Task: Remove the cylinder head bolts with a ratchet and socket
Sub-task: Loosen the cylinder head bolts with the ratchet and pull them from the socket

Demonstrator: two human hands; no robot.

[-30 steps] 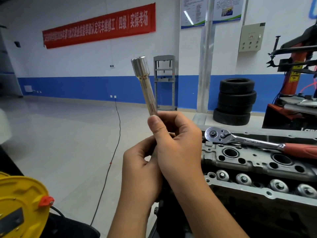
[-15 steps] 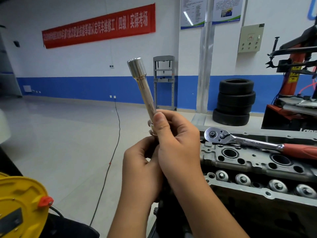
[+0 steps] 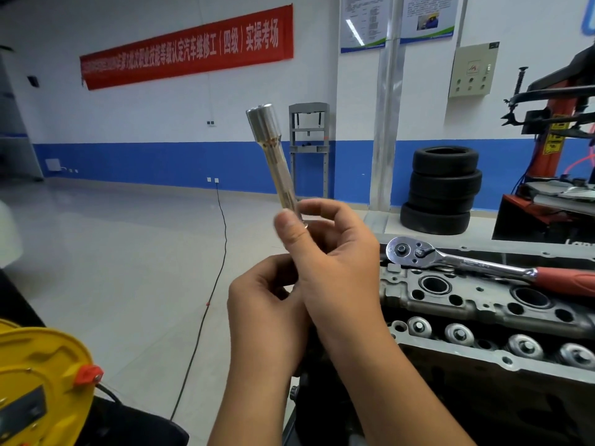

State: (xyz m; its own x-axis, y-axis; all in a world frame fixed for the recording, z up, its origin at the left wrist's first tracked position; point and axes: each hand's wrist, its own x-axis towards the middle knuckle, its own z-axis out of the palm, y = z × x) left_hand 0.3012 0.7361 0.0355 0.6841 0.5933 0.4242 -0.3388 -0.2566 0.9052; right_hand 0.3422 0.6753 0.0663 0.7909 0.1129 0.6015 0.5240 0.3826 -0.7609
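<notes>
A long chrome extension bar with a socket at its top stands nearly upright, tilted slightly left, in front of me. My right hand pinches its lower part between thumb and fingers. My left hand curls round the bottom end just below, partly hidden behind the right hand. A chrome ratchet with a red handle lies flat on top of the grey cylinder head at the right, untouched.
A yellow cable reel sits at the lower left. A black cable runs across the floor. Stacked tyres stand by the back wall, and a red tyre machine stands at the far right.
The bar has shifted slightly in my hands, and my right thumb and fingers have slid a little higher on its shaft. The ratchet has not moved.
</notes>
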